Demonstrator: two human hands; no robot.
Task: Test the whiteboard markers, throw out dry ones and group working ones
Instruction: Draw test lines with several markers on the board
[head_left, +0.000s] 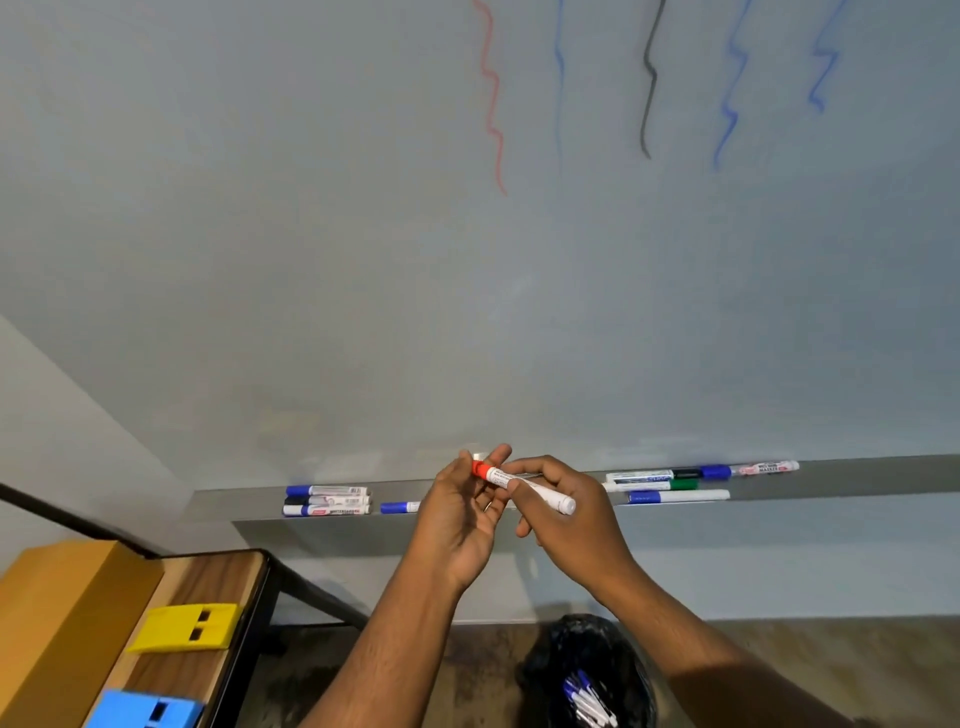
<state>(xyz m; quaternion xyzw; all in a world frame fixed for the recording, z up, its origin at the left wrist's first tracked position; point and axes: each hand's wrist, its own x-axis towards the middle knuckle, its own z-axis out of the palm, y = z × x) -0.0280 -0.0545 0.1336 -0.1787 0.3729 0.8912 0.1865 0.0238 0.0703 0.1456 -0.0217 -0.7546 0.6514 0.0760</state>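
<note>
A red-capped marker is held up in front of the whiteboard's tray, slanting from its red cap at upper left down to its white end at lower right. The left hand pinches the red cap between thumb and fingertips, palm turned toward the person. The right hand is wrapped around the white barrel, its fingers curled over it, the butt end poking out past the knuckles.

Behind the hands, the tray carries two bunches of markers. On the left lie three stacked together, blue and black caps pointing left, with one more blue-capped marker just beside them, partly hidden by the left hand. On the right sits a looser group with blue, green and black caps.

The whiteboard above bears five wavy test strokes: red, pale blue, black, and two stronger blue.

Down on the floor stands a bin lined with a black bag, several markers inside. At lower left a wooden table holds a cardboard box, a yellow block and a blue block.
</note>
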